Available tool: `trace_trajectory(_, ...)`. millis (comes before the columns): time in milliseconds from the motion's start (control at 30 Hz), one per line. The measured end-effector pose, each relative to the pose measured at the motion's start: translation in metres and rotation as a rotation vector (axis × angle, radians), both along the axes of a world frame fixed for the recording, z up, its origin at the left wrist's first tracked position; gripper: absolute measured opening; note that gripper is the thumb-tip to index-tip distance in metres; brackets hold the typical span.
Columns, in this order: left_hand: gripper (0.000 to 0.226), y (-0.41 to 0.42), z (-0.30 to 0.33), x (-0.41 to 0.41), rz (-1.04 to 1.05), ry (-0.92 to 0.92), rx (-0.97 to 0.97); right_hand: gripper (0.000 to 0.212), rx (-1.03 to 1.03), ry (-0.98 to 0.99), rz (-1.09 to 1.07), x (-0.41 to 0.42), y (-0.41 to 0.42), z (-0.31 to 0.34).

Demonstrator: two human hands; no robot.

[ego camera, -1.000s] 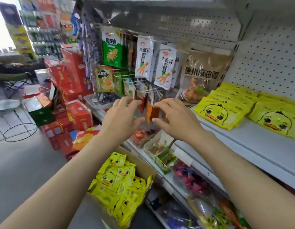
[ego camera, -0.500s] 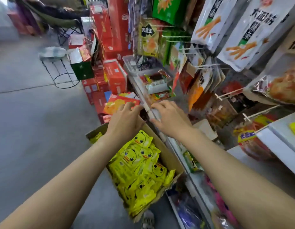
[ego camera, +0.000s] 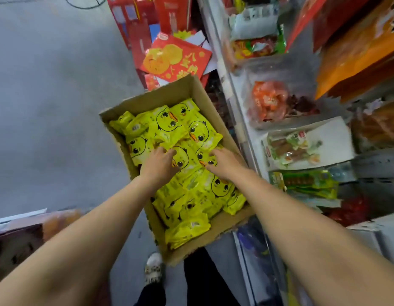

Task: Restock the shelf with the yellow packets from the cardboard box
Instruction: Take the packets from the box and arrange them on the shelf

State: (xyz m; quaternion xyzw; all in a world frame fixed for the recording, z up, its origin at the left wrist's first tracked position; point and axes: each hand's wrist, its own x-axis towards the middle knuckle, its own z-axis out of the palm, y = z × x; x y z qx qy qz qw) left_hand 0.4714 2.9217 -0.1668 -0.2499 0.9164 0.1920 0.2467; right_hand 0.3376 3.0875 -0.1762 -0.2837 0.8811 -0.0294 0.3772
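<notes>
Yellow packets (ego camera: 180,138) with a duck face fill the cardboard box (ego camera: 189,89) on the floor, heaped loose and overlapping, and I have both hands down on the middle of that heap. My left hand (ego camera: 157,165) rests with fingers curled onto one packet; my right hand (ego camera: 224,163) lies just beside it, fingertips bent onto the next packet over. Whether either hand has really closed on a packet I cannot tell, since the fingertips blur into the film. Beyond my knuckles lie more packets and the far wall of the box; back toward my wrists the pile runs on to the near wall. Off the outer side of my right hand stands the shelf (ego camera: 242,120) edge with other snack bags. The risk, as I judge it, is slick, puffy film: a shallow pinch could let a packet slide out on the lift, or drag up a neighbour that drops outside the box. Scooping too many at once could spill them before they reach the shelf.
</notes>
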Motion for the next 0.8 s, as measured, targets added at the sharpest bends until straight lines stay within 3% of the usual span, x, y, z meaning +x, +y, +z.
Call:
trace_trajectory(167,0.075,-0.002,-0.057,0.027,0.099,-0.195,0.031,0.057,0.173,-0.112,-0.081,0.014,0.022,-0.061)
trace_trajectory(300,0.085,-0.003,-0.08,0.038,0.121,-0.267,0.086,0.074,0.203,-0.117,-0.17,0.022,0.036,-0.087)
trace_trajectory(433,0.088,-0.002,-0.088,0.036,0.07,-0.299,-0.002,0.074,0.205,-0.047,-0.108,0.018,0.042,-0.095)
trace_trajectory(533,0.094,0.0,-0.09,0.036,-0.02,-0.331,-0.091,0.056,0.177,-0.07,-0.055,0.015,0.045,-0.098)
trace_trajectory(633,0.096,0.0,-0.089,0.037,0.05,-0.32,-0.077,0.035,0.128,-0.147,-0.052,0.011,0.048,-0.097)
trace_trajectory(800,0.091,0.003,-0.083,0.036,0.07,-0.336,-0.096,0.029,0.007,-0.322,-0.213,0.01,0.053,-0.094)
